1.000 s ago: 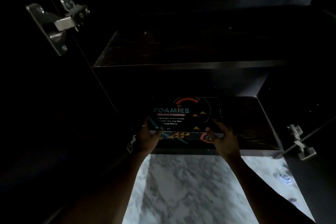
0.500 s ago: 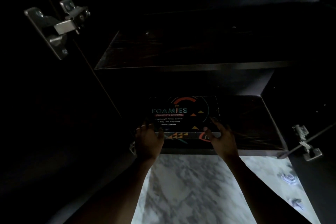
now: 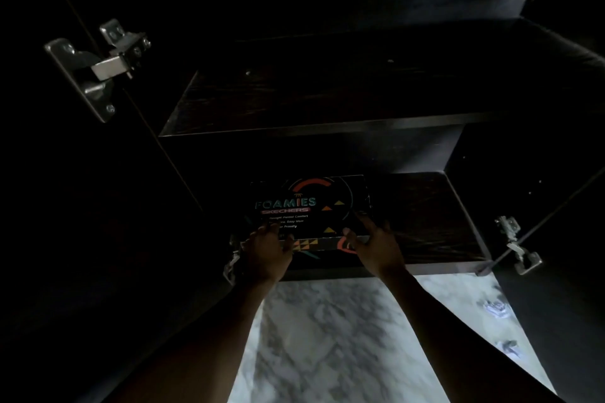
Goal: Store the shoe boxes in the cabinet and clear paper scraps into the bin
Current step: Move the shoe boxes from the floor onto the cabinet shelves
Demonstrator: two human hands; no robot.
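A black shoe box (image 3: 314, 206) with a colourful "FOAMIES" print lies flat on the bottom shelf (image 3: 425, 222) of a dark cabinet, toward its left side. My left hand (image 3: 266, 250) rests on the box's near left corner, fingers spread over the lid edge. My right hand (image 3: 376, 244) presses on the near right corner, fingers splayed. Both palms lie against the front edge of the box. The scene is very dim.
A second dark shelf (image 3: 327, 101) sits above, bare. The left door stands open with a metal hinge (image 3: 101, 65); another hinge (image 3: 517, 245) shows on the right door. Marble-patterned floor (image 3: 343, 337) lies below the cabinet, with small pale scraps (image 3: 496, 307) at the right.
The box has slid a little deeper onto the bottom shelf. Both hands shifted from gripping its sides to pressing on its near corners.
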